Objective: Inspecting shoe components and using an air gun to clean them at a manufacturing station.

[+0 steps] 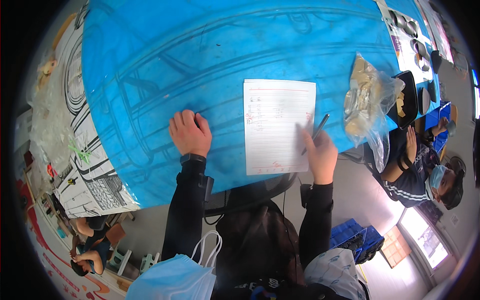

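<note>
My left hand (191, 134) rests on the blue table covering, its fingers curled into a loose fist. No object shows in it. To its right lies a pad of white lined paper (272, 147) with handwriting in dark and red ink on its upper part. My right hand (321, 156) is at the pad's lower right edge, closed around a dark pen (321, 126). The pen slants upward past my thumb and index finger. Its lower end points toward the paper; whether the tip touches the sheet I cannot tell.
Right of the pad lies a clear plastic bag of tan pieces (359, 107), next to a black tray (409, 102) with similar pieces. Dark rounded parts (417, 47) sit at the far right. A masked person (410, 172) works at the right; another (92, 252) is lower left. A blue mask (175, 280) hangs below me.
</note>
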Demonstrator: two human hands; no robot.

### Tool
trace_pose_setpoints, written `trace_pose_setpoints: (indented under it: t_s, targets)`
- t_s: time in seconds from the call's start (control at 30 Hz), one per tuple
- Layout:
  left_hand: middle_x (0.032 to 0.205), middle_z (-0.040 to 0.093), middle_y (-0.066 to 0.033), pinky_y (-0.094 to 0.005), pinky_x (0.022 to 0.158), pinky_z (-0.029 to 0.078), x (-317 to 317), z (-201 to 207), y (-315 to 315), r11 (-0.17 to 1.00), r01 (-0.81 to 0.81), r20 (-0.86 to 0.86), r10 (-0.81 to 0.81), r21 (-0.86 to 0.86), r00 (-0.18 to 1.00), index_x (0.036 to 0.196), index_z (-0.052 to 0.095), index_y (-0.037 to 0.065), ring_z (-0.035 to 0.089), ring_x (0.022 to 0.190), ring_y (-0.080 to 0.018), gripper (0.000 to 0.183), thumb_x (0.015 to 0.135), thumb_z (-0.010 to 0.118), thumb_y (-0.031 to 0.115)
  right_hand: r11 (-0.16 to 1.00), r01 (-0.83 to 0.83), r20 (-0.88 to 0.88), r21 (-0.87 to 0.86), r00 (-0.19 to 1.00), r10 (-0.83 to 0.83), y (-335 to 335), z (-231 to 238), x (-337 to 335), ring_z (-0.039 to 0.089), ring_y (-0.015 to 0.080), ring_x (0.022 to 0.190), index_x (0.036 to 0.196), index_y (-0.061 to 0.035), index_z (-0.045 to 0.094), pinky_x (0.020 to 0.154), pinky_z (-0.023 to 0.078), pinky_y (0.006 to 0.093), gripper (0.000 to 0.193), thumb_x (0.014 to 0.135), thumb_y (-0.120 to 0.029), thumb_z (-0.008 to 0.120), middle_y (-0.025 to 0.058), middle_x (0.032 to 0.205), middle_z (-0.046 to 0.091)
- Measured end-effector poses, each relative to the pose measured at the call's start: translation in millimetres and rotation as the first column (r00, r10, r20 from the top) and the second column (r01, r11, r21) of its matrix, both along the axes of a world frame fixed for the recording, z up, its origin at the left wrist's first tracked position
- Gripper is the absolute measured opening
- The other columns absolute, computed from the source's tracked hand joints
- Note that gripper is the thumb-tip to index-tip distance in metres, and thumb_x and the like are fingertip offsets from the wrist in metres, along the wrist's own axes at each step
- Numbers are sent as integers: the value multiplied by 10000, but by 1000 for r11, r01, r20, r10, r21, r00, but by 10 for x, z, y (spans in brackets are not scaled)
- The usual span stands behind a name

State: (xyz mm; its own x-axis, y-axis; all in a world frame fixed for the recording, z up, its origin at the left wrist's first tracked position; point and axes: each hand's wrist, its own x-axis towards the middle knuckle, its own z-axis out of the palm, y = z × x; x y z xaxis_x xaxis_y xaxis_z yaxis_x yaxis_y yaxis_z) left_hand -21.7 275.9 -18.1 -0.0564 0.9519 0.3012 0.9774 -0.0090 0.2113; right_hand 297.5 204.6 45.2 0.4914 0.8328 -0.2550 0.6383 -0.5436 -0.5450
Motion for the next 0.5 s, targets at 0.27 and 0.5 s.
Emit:
trace_pose_setpoints:
  t_s: [0.27, 0.5]
  targets:
    - [918, 539, -101, -461, 744, 449, -18, -2, -9, 1000, -10, -20, 10, -1, 1000, 905, 536, 110, 540, 855, -342, 131, 910, 639, 190, 991, 112, -442, 69, 894, -70, 92, 117, -126, 571, 106, 630, 806, 0, 618, 605, 468, 297, 314, 931, -209, 816, 15, 704, 647]
    - [917, 535, -95, -460, 745, 446, -13, -16, -18, 1000, -13, -17, 12, -20, 1000, 907, 537, 113, 542, 861, -337, 135, 910, 643, 196, 973, 151, -879, 173, 470, 83, -55, -15, -525, 574, 100, 846, 947, -3, 664, 788, 462, 236, 113, 1021, -87, 646, 21, 884, 663]
